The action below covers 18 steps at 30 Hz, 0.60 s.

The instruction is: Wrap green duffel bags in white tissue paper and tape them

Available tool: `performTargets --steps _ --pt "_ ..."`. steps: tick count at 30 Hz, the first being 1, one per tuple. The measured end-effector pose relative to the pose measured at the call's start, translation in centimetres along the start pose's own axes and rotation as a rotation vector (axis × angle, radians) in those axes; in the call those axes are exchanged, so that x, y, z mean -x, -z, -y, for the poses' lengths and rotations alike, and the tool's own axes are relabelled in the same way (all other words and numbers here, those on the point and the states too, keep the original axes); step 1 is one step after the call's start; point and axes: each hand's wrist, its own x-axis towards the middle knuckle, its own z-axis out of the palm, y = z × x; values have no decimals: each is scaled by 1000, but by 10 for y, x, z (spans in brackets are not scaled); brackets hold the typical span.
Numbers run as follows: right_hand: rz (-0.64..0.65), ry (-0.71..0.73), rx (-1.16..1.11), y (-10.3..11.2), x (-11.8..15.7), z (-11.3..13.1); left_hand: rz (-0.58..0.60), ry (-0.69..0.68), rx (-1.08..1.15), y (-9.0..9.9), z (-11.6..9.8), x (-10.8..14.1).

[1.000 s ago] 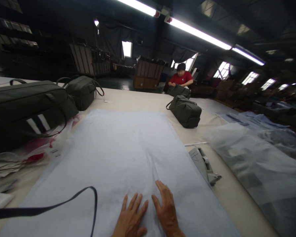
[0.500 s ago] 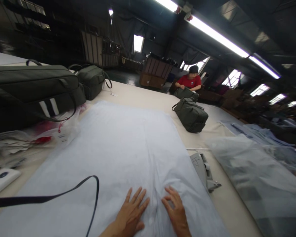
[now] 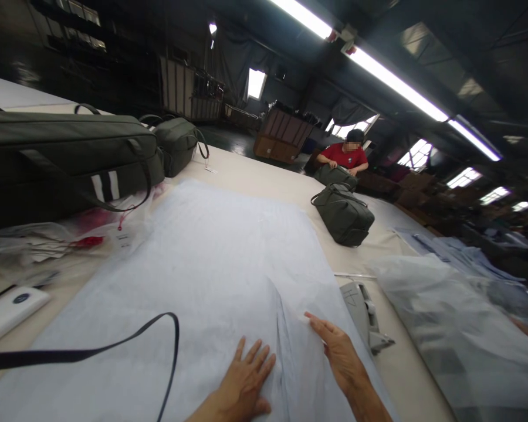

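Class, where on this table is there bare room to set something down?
Bare tabletop lies beyond the pale cloth, between small bag and nearer right-hand bag; a narrower strip separates grey tool from plastic sheet. Crowded: the left side, with big bag, plastic wrap, white device.

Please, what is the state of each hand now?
Left hand: open, flat on the pale sheet.
Right hand: fingertips pinched together at the sheet, seemingly holding its thin layer.

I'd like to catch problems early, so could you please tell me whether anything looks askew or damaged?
The pale sheet is creased lengthwise between the left hand and right hand, so it does not lie flat. No tear or spill is visible.
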Motion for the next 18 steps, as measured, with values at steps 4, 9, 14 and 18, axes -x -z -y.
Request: performTargets --steps 4,9,14,18 --pt "16 128 261 -14 2 -31 13 -17 39 4 4 3" --pt "-37 391 643 -51 0 -103 -243 67 160 5 6 5" --pt "-141 587 783 -65 -7 -142 -510 171 85 13 10 -6" --pt "-112 653 845 -63 -8 -146 -300 136 -116 27 11 -25"
